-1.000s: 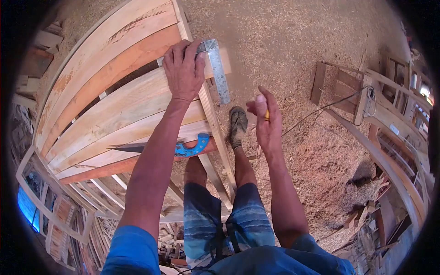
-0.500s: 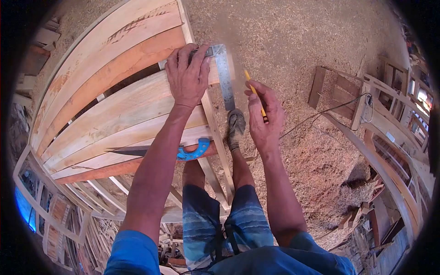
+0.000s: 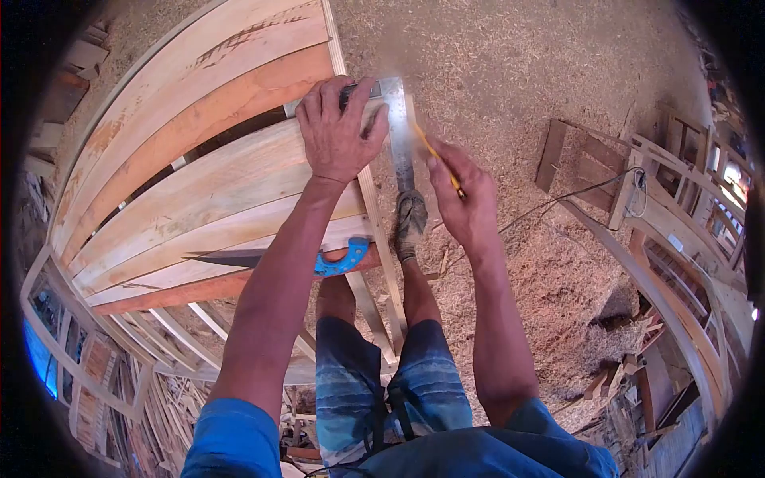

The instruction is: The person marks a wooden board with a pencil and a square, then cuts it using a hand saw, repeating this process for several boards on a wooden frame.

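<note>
My left hand [image 3: 336, 134] presses a metal square [image 3: 401, 139] against a plank that juts past the frame's edge strip. The square's blade points down toward my shoe. In my right hand [image 3: 464, 187] is a yellow pencil [image 3: 433, 151], its tip close to the blade's right side by the plank's end. Curved wooden planks [image 3: 223, 171] spread out to the left, with dark gaps between some of them. A handsaw with a blue handle [image 3: 344, 257] lies on the lower planks, its blade partly hidden under my left forearm.
Wood shavings cover the ground [image 3: 542, 275]. At the right stand a wooden stool-like piece [image 3: 590, 163] with a dark cord and a curved wooden frame [image 3: 669, 279]. My shoe [image 3: 411, 217] is beside the edge strip [image 3: 378, 231]. Scrap wood [image 3: 171, 422] lies at lower left.
My left hand and the square have shifted slightly right. The pencil tip has come down and left, nearer to the square's blade.
</note>
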